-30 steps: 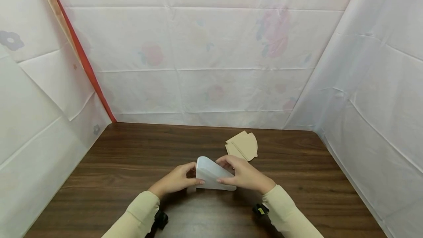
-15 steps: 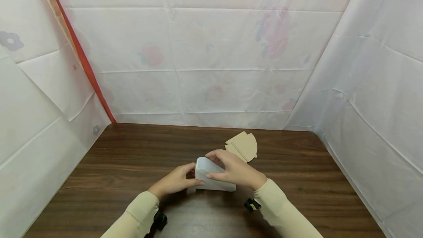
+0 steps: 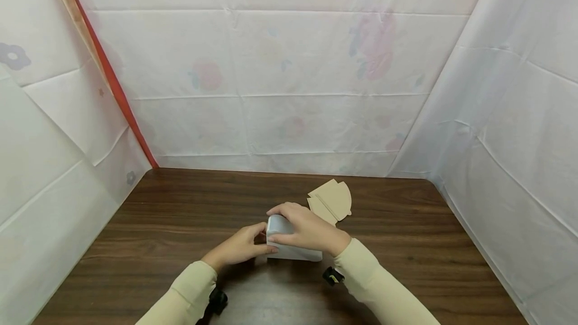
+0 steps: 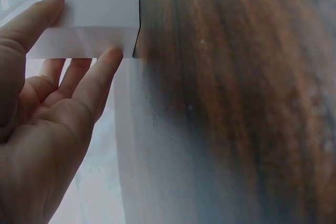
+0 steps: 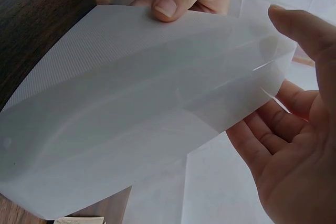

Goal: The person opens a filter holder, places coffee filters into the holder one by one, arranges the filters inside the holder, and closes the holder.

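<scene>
A white wedge-shaped box [image 3: 295,253] with a sloping, smooth top stands on the wooden table in front of the person. The left hand [image 3: 238,248] holds its tall left end, thumb on the near side; in the left wrist view a fingertip [image 4: 113,55] meets the end face close to the bottom corner. Over the tall end reaches the right hand [image 3: 311,230], thumb on the near side and fingers over the far side. The right wrist view shows the box's finely ribbed side and glossy, translucent-looking top [image 5: 131,103], with the right fingers [image 5: 278,124] along its edge.
Behind the right hand lies a flat tan piece [image 3: 334,199] with a rounded edge and a slot line. The dark wood table [image 3: 189,204] is bounded by white patterned sheets [image 3: 289,64] at the back and both sides. Each wrist carries a small black camera [image 3: 333,276].
The right hand has slid left and up along the sloping top, from the low right part to the tall end. The left hand and the box have stayed put.
</scene>
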`<state>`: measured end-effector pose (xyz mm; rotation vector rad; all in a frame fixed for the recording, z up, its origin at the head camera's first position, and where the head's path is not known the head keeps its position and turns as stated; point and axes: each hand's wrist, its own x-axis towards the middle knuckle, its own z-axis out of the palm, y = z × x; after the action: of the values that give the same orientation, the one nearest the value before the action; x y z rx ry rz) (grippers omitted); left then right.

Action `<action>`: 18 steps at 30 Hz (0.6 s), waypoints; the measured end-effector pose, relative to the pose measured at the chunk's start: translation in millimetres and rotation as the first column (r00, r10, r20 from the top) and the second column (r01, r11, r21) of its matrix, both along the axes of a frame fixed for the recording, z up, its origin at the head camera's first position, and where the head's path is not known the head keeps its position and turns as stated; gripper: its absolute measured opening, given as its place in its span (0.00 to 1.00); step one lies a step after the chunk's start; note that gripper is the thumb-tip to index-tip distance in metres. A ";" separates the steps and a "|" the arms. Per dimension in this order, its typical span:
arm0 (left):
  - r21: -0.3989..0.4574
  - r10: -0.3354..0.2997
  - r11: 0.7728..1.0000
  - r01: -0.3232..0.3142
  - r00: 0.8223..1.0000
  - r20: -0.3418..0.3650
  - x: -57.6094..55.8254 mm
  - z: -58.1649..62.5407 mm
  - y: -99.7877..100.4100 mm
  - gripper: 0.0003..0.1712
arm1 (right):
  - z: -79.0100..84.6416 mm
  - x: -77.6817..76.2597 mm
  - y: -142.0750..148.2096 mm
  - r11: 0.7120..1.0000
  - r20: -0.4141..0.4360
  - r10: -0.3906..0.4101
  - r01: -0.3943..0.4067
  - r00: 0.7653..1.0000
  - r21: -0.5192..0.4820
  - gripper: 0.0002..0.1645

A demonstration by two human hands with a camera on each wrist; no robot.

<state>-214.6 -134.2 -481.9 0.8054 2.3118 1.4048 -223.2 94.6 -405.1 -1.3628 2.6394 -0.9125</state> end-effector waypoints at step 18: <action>0.009 -0.004 1.000 0.004 1.000 0.020 -0.8 -0.2 0.1 0.22 | 2.1 1.4 4.2 0.999 -0.046 -0.043 0.042 0.998 -0.008 0.27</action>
<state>-215.4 -134.1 -482.1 0.7941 2.2898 1.4156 -221.8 98.7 -403.0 -1.3505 2.7117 -0.9067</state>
